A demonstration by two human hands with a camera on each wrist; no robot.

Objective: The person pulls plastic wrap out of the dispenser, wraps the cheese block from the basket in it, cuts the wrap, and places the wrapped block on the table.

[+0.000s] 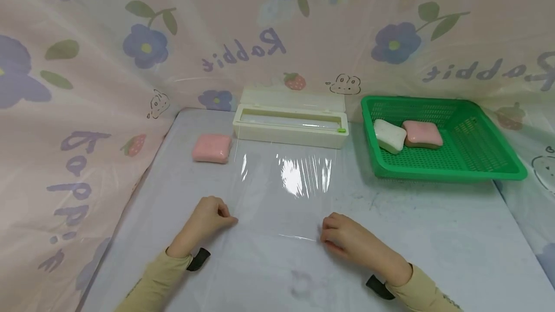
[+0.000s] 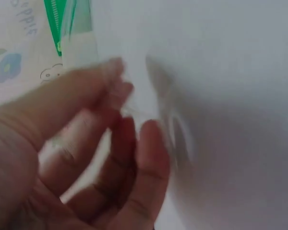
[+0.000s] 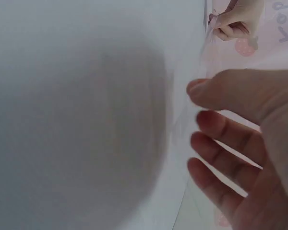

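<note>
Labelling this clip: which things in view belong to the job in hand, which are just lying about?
In the job:
left-hand fingers
right-hand fingers
clear film, pinched by both
white dispenser box, film leading out

Apparently lying about, untouched:
pink bar beside the film
green basket
white bar and second pink bar, in the basket
</note>
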